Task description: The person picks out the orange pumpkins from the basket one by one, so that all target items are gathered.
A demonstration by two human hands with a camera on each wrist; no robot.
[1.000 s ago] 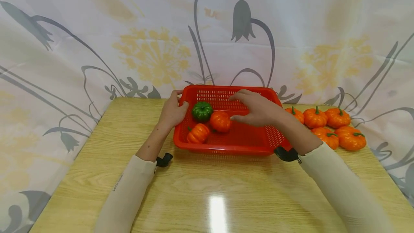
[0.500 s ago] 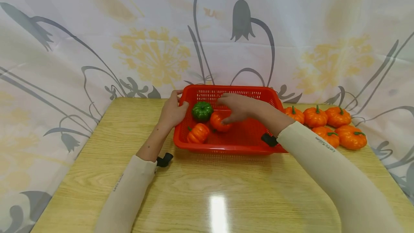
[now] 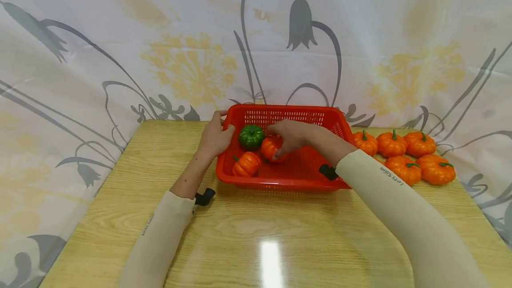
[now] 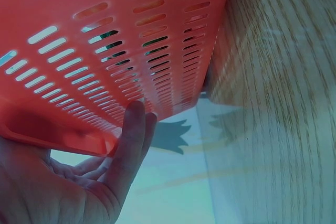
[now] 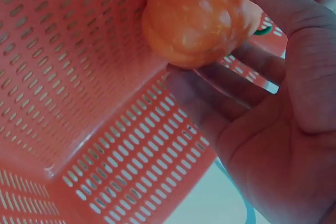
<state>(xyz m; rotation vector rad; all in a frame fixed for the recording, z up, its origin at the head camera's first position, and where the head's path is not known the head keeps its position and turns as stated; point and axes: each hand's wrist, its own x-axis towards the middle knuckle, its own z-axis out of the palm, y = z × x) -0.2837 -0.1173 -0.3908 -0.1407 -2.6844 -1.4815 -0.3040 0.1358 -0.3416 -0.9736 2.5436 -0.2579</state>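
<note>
My left hand (image 3: 216, 139) grips the left rim of a red plastic basket (image 3: 280, 184). In the left wrist view, its fingers (image 4: 134, 129) lie along the slotted outer wall, under the rim. Inside the basket my right hand (image 3: 295, 136) holds a small orange pumpkin (image 3: 270, 147), thumb on the near side and fingers on the far side. The right wrist view has the same pumpkin (image 5: 197, 22) between thumb and fingers, close to the basket floor. A green pumpkin (image 3: 251, 137) sits behind it to the left, and another orange pumpkin (image 3: 246, 164) lies nearer the front rim.
Right of the basket, several orange pumpkins (image 3: 420, 144) stand in two rows on the wooden table (image 3: 224, 234). A flower-printed curtain (image 3: 192, 21) hangs directly behind the table. Dark wrist mounts (image 3: 329, 172) stick out below both hands.
My right hand has moved left and closed round the orange pumpkin in the basket. The left hand keeps its hold on the rim.
</note>
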